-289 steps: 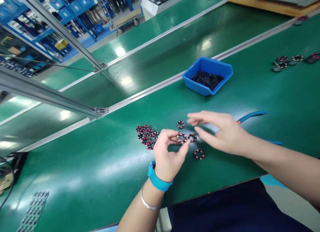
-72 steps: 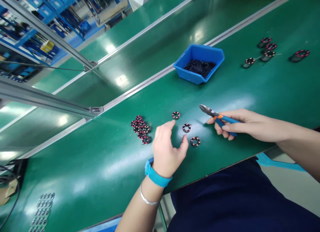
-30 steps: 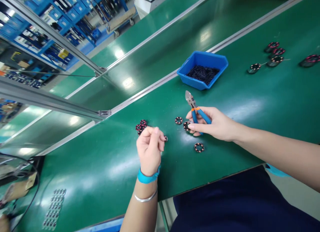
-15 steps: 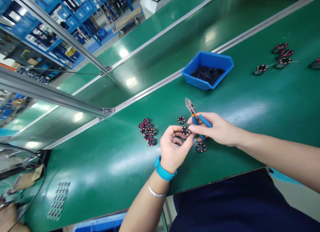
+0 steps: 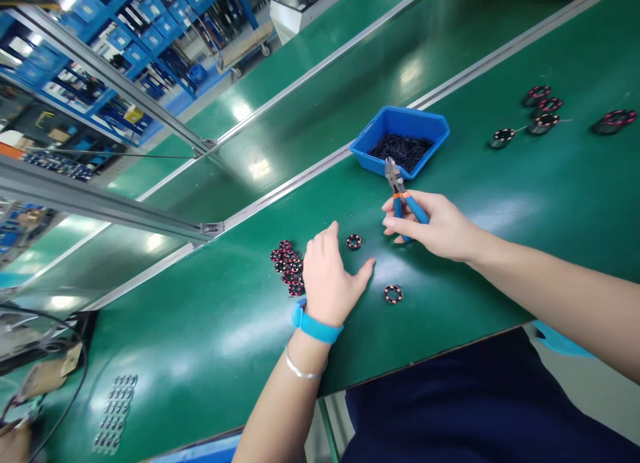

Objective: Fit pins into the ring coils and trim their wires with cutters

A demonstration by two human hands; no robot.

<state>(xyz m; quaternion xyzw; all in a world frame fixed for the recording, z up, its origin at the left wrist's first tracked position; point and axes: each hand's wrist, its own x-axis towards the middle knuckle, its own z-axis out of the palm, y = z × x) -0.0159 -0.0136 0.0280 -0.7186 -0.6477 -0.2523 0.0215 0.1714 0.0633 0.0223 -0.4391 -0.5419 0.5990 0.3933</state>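
Snug grip on the pliers (image 5: pixel 399 185) in the right hand (image 5: pixel 436 228), just this side of the bin (image 5: pixel 376 164). Left hand (image 5: pixel 330 280) is spread wide, thumb way off the fingers, can't see anything in it, down-left from the bin. One ring (image 5: pixel 354 248)'s near it, another ring (image 5: pixel 393 302) straight below the bin, ring cluster (image 5: pixel 281 268) further left.

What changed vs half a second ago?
Left hand let go of a black-and-copper ring, opened, and shifted left toward the red-and-black ring cluster. Right hand moved forward, carrying the blue-handled metal pliers toward the blue plastic bin. Unchanged: right hand's grip, bin, two black-and-copper rings.
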